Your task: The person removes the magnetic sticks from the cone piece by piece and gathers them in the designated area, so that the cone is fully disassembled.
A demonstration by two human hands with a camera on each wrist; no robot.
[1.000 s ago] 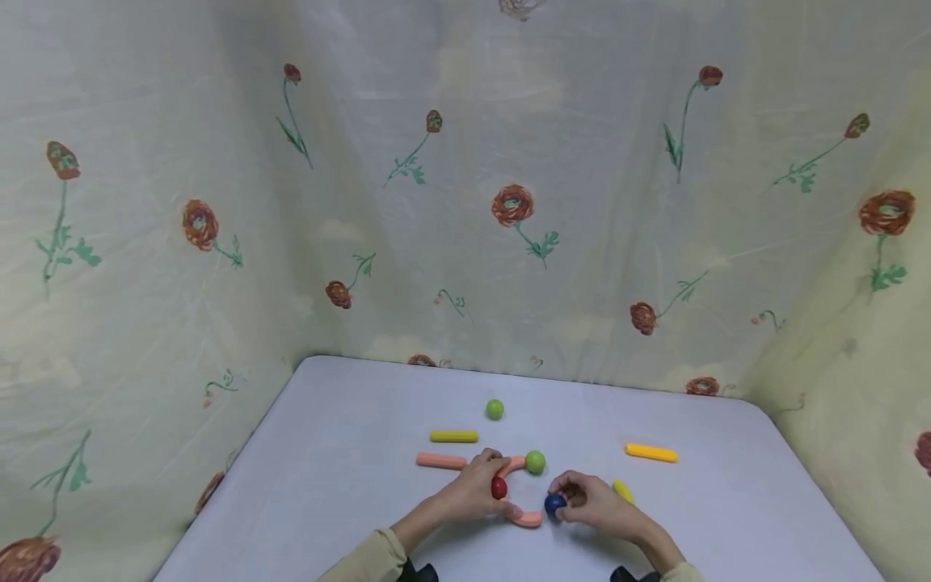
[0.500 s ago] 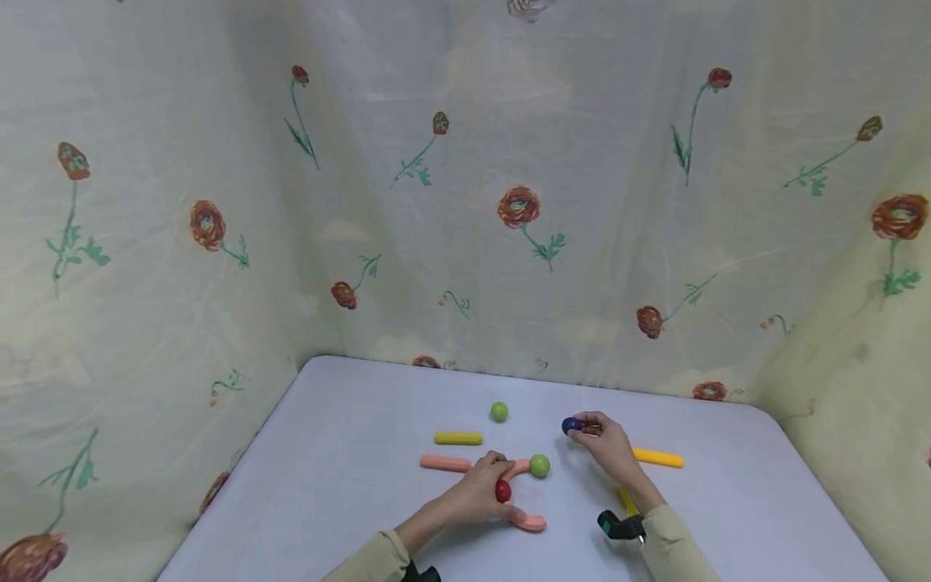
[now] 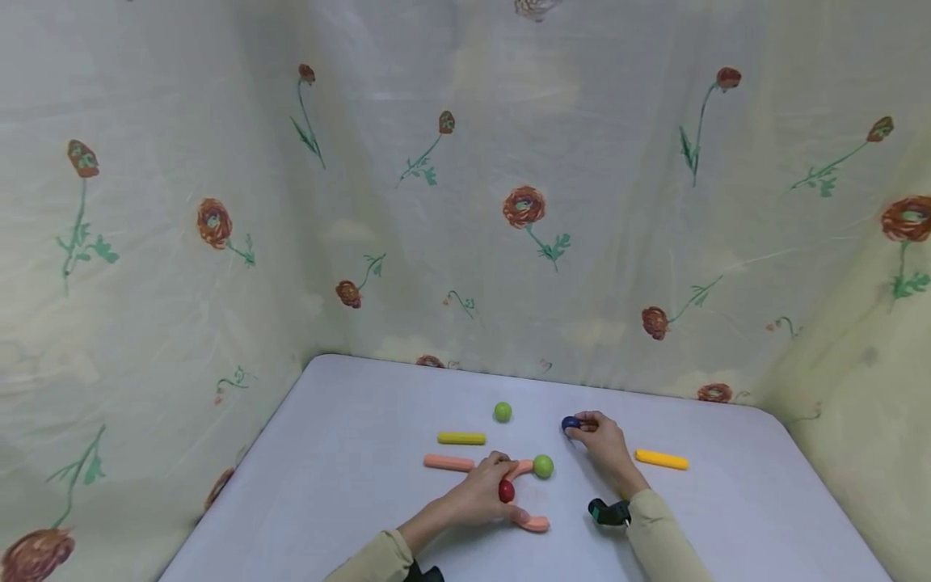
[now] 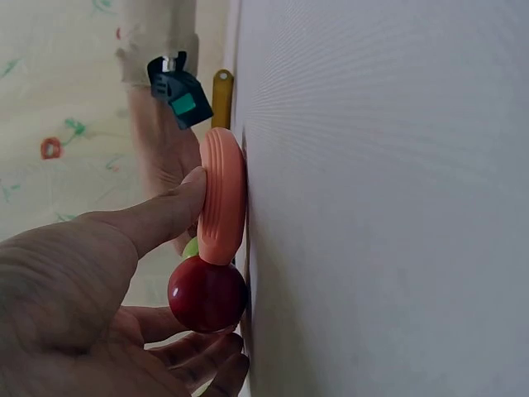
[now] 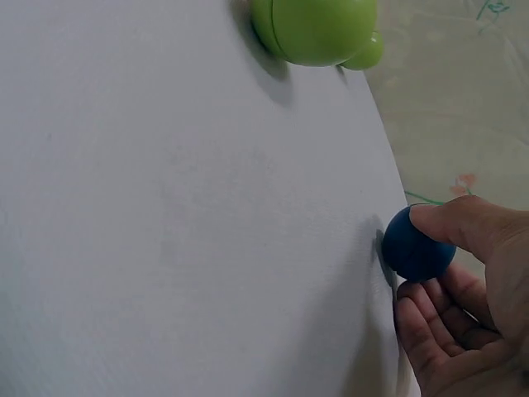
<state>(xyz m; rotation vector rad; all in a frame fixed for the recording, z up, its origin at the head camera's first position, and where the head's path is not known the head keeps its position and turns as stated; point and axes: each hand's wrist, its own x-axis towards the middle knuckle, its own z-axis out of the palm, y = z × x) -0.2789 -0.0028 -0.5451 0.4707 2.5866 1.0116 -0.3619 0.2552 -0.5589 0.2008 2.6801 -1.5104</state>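
My left hand spans a C-shaped run of curved pink pieces around a red ball. Its thumb presses the near curved piece, which meets the red ball at one end; the other fingers curl beyond the ball, partly hidden. A green ball sits at the end of the far curved piece. Farther back on the right, my right hand pinches a blue ball between thumb and fingers, at the white tabletop or just above it.
A second green ball lies at the back. Left of centre are a straight yellow stick and a straight pink stick. An orange-yellow stick lies to the right of my right hand. Flowered curtain surrounds the white table.
My right hand has carried the blue ball from beside the near curved piece away to the back right, then stayed there almost still. My left hand keeps its hold in place.
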